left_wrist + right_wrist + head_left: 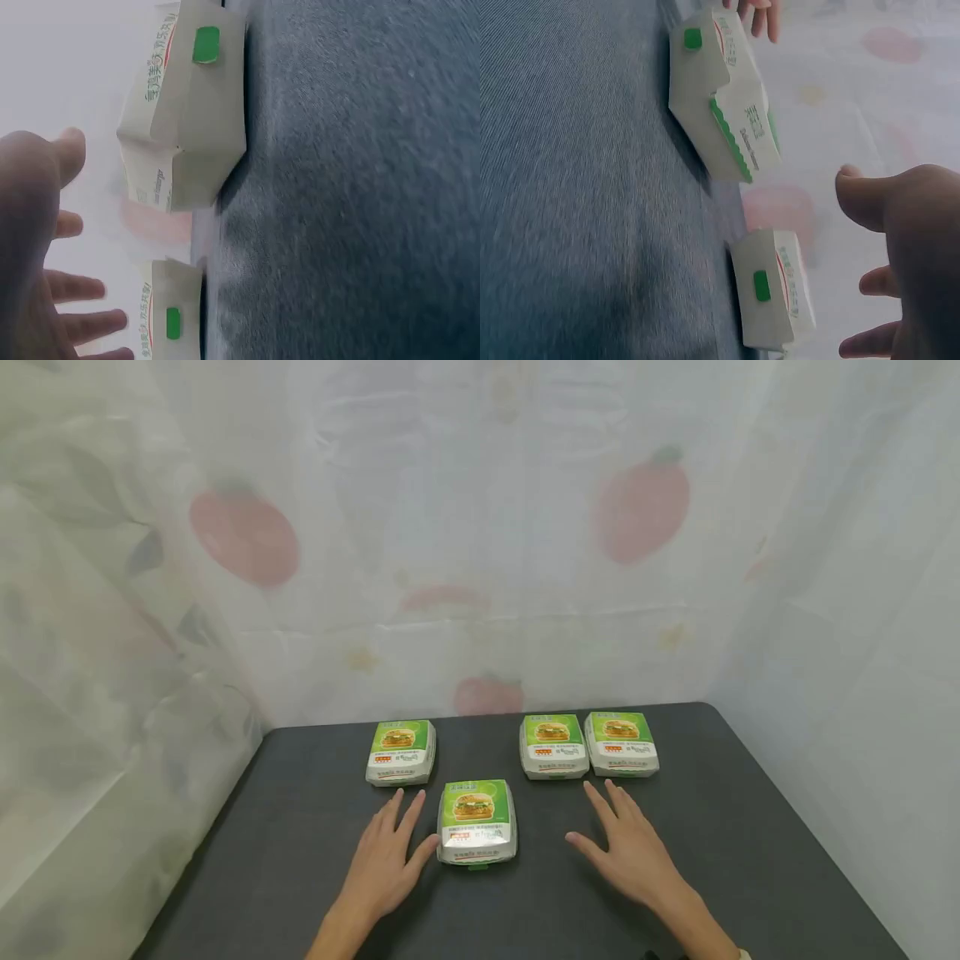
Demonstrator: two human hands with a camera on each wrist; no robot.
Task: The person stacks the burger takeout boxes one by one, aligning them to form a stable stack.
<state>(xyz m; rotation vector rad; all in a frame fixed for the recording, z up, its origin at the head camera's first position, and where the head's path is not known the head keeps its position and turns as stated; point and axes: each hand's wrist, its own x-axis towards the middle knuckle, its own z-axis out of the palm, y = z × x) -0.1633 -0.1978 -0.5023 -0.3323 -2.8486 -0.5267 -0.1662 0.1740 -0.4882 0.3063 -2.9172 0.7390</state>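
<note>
A green-and-white burger box (477, 822) stands closed at the front middle of the dark table, nearer than the others. My left hand (386, 860) is just left of it, fingers spread and straight, thumb tip right at the box's left side. To the right of the box, with a gap between, my right hand (626, 852) hovers palm down with its fingers spread. Neither hand holds anything. Behind my left fingertips sits another burger box (401, 753). Two more, a middle burger box (553, 747) and a right burger box (621, 744), stand side by side beyond my right fingertips.
The dark table (247, 877) runs back to a pale curtain (525, 568) printed with red fruit. Curtains also hang along the left and right sides. The back boxes stand close to the table's far edge.
</note>
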